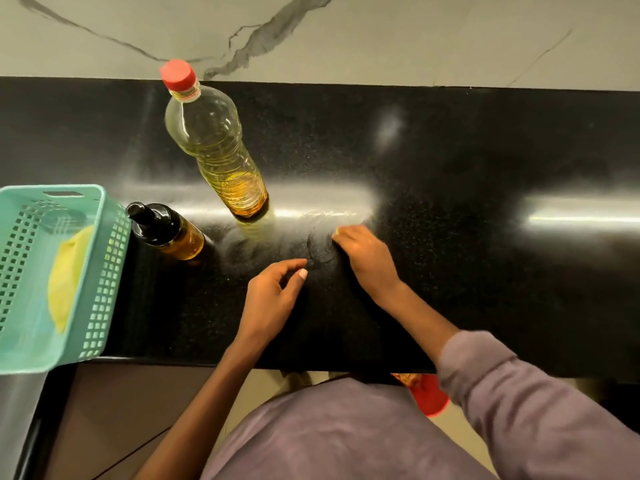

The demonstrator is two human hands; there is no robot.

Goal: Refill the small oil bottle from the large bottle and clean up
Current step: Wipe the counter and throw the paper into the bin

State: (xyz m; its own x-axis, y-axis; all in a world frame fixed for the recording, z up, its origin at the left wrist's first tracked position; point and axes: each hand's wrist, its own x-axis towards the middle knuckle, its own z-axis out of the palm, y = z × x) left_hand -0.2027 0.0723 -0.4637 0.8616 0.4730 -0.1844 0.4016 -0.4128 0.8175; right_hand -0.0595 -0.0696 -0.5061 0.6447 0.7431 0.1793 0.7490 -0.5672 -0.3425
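Note:
The large clear oil bottle (214, 143) with a red cap stands upright on the black counter (467, 161), partly filled with yellow oil. To its left, beside the basket, stands the small bottle (166, 232) with a black top and amber oil inside. My right hand (367, 258) presses knuckles-up on the counter just right of the large bottle's base. Its fingers are closed over something yellow, and only a sliver shows at the fingertips. Faint smear marks lie on the counter beside it. My left hand (273, 296) hovers nearby with its fingers loosely curled, holding nothing.
A teal perforated basket (100, 271) sits at the counter's left front corner with a yellow cloth (67, 275) inside. A marbled wall runs behind the counter. Below the front edge, something red (429, 396) is on the floor.

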